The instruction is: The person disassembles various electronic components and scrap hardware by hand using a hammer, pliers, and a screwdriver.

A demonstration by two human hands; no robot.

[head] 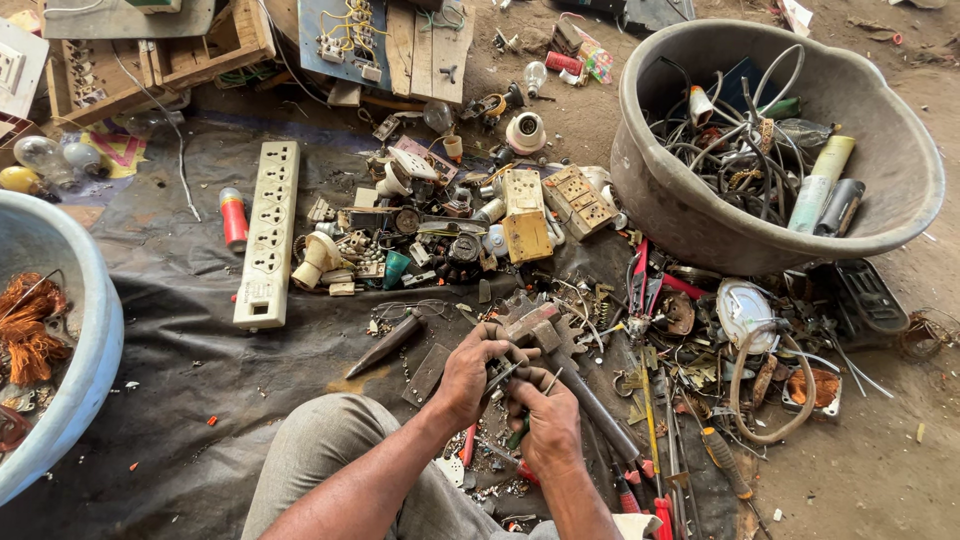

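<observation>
Below the cream power strip (267, 232), over the dark plastic sheet (190, 330), the left hand (468, 375) clamps a small metal part (500, 374), likely a switch piece, while the right hand (545, 418) grips a thin screwdriver (535, 408) against it. A slipping tip could jab the palm. Right of the strip lie brittle yellowed sockets (527, 218) and sharp scrap.

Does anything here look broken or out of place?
Yes. Dismantled sockets and loose scrap lie strewn over the dark sheet. Bare light bulbs rest on the ground at far left, easily crushed.
</observation>
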